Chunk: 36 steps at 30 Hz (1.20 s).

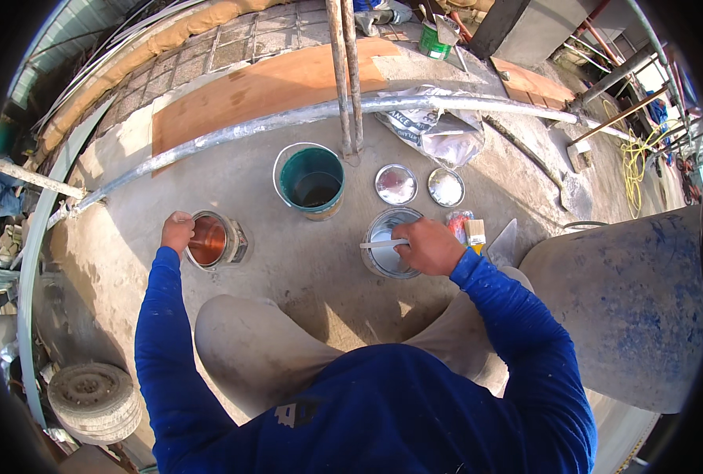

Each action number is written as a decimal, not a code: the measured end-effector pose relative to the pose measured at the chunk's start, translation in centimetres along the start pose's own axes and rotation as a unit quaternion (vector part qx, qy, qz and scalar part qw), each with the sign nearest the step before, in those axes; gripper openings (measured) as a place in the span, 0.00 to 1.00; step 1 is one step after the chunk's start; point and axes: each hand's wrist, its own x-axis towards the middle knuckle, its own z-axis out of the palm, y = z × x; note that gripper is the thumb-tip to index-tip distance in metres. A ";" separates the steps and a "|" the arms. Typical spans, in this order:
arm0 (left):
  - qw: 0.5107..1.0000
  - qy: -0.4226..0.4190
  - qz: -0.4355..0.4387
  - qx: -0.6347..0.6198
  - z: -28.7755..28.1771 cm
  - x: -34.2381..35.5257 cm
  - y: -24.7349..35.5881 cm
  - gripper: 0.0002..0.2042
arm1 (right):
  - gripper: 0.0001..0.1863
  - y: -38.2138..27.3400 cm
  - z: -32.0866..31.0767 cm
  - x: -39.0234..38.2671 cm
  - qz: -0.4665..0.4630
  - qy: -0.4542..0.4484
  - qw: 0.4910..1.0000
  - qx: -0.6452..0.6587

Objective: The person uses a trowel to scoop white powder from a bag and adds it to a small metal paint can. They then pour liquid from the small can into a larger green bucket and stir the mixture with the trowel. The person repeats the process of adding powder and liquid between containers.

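My left hand (178,231) is closed at the left edge of an open tin of reddish-brown liquid (208,241); exactly what its fingers grip is hard to make out. My right hand (429,246) grips a flat white stick (379,244) across an open can of whitish paint (385,265). Behind them stands a green bucket (288,175) with dark liquid in it. Two round metal lids (396,184) lie to its right. A paintbrush (475,234) and a metal blade (503,243) lie just right of the paint can.
A long metal pipe (233,136) crosses behind the bucket, with two upright poles (346,79). A crumpled sack (434,134) and shovel (566,197) lie beyond. A big drum (612,308) stands at right, a wheel (91,391) at lower left. A yellow hose (634,170) lies back right.
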 end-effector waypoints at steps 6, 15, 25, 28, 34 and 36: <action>0.994 -0.077 0.035 -0.064 2.4 -7.5 12.8 0.18 | 0.10 -2.9 -3.2 0.8 -0.085 0.030 0.996 0.022; 0.901 -0.370 -0.105 -0.203 6.7 -18.8 20.0 0.27 | 0.08 -10.9 -11.1 4.3 -0.219 0.024 0.963 0.157; 0.803 -0.306 -0.169 -0.484 12.7 -21.4 17.5 0.17 | 0.15 -14.4 -15.0 11.5 -0.284 0.035 0.936 0.204; 0.790 -0.285 -0.140 -0.524 12.7 -21.0 17.2 0.13 | 0.15 -14.7 -14.4 12.5 -0.287 0.088 0.936 0.182; 0.799 -0.276 -0.184 -0.501 9.0 -20.7 16.0 0.14 | 0.11 -16.7 -8.8 12.0 -0.259 0.154 0.950 0.082; 0.820 -0.263 -0.188 -0.473 7.6 -21.4 16.3 0.16 | 0.13 -17.2 -6.0 11.9 -0.248 0.167 0.953 0.047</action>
